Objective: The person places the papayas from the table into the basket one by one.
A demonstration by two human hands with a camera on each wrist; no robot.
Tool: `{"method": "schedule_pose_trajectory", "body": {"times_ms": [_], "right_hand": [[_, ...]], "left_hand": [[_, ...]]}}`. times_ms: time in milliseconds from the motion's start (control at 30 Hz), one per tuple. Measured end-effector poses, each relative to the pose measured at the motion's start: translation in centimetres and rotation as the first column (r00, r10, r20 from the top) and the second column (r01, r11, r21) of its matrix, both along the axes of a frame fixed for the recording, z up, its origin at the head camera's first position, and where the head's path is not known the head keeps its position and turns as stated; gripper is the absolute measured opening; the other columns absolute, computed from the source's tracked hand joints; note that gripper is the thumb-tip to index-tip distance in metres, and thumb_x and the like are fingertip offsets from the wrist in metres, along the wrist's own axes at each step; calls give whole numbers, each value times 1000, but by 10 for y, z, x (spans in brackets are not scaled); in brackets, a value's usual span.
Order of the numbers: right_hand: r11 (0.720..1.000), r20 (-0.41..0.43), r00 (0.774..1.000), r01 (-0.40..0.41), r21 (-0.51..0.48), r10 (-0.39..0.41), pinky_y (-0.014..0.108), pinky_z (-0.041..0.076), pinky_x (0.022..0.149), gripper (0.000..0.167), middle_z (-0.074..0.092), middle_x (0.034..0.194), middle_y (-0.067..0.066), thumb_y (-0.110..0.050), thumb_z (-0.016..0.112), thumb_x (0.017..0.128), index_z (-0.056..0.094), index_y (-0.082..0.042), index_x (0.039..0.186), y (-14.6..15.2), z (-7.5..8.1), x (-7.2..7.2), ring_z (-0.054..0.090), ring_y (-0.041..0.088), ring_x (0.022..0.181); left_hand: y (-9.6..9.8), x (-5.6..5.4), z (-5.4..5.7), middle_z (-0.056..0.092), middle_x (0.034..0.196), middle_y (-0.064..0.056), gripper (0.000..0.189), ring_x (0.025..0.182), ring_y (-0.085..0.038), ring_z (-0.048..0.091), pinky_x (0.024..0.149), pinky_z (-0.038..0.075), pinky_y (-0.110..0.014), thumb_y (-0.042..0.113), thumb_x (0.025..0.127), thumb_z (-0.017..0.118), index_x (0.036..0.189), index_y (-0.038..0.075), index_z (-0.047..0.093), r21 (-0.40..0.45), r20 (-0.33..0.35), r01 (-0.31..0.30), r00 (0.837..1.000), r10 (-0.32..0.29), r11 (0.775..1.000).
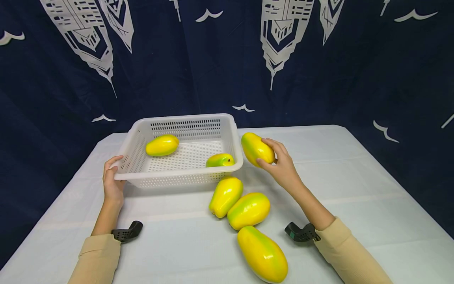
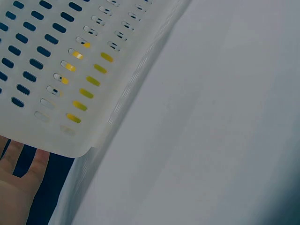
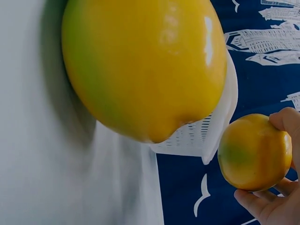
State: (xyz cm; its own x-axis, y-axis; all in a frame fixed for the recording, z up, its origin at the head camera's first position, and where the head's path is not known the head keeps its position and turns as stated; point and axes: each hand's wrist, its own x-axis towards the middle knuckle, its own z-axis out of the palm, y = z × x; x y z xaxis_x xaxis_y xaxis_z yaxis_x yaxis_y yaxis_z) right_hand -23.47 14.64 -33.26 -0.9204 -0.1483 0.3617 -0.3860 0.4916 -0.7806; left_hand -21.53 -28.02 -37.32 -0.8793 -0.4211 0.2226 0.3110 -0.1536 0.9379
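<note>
My right hand holds a yellow-green papaya just off the right end of a white plastic basket. Fingers and thumb wrap the fruit's near end, as the right wrist view also shows with the held papaya. At the basket's left front corner, my left hand grips the rim. Inside the basket lie one papaya at the left and another papaya at the front right, partly hidden by the front wall. In the left wrist view, slotted basket wall hides part of the left fingers.
Three papayas lie on the white-covered table: one papaya by the basket's front, a second papaya touching it, and a larger papaya nearest me. A dark blue cloth with white prints hangs behind the table.
</note>
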Motion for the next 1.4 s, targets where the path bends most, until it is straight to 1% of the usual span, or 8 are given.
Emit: {"method": "schedule_pose_trajectory", "body": {"times_ms": [233,467,700,1033,1167,1333,1400], "right_hand": [[1000,-18,1000,-19,-13,19,48,39,96,58,31,142,10,-17,63,83,38,-16,135,-3,5,5,37,29,126],[999,-13,999,-44,-28,44,47,40,96,57,30,143,8,-18,63,84,38,-17,135,-6,7,10,36,27,127],[998,-21,998,-60,-26,59,46,40,96,57,30,143,7,-18,63,83,38,-17,135,-9,11,14,37,26,126],[996,-38,996,-82,-27,81,46,40,95,56,31,142,6,-19,64,83,39,-17,133,-14,12,17,35,25,128],[995,-48,995,-93,-27,91,46,41,95,57,31,141,7,-18,65,82,38,-14,132,-15,12,19,35,25,128],[994,-42,994,-101,-44,99,47,39,97,57,33,142,6,-17,65,82,35,-9,130,-16,12,20,32,26,131],[994,-41,994,-103,-46,101,47,39,97,57,34,142,6,-16,65,82,35,-8,129,-16,13,21,32,26,131]], "left_hand": [[-1,-1,-1,45,117,8,31,107,-10,43,86,30,-29,22,89,26,107,24,52,11,-4,2,1000,-2,1000],[-2,-2,-1,45,117,8,31,107,-10,43,85,31,-27,22,89,27,107,25,52,11,-5,5,1000,-5,1000],[-1,-3,-1,44,118,8,31,107,-10,43,86,29,-29,23,89,27,107,25,52,7,-3,-4,1000,4,1000],[-1,-4,-2,45,117,9,30,105,-10,43,86,29,-30,23,88,27,106,26,52,1,-2,-5,1000,5,1000],[-1,-3,-1,45,116,9,30,105,-9,43,86,28,-30,23,89,27,106,26,51,1,-2,-2,1000,2,1000],[-1,-2,-1,44,117,9,30,106,-9,43,86,28,-30,23,89,27,106,26,52,4,1,2,1000,-2,1000],[-1,-2,-1,44,117,9,30,106,-9,43,86,28,-30,23,89,27,106,25,51,3,2,0,1000,0,1000]]}}
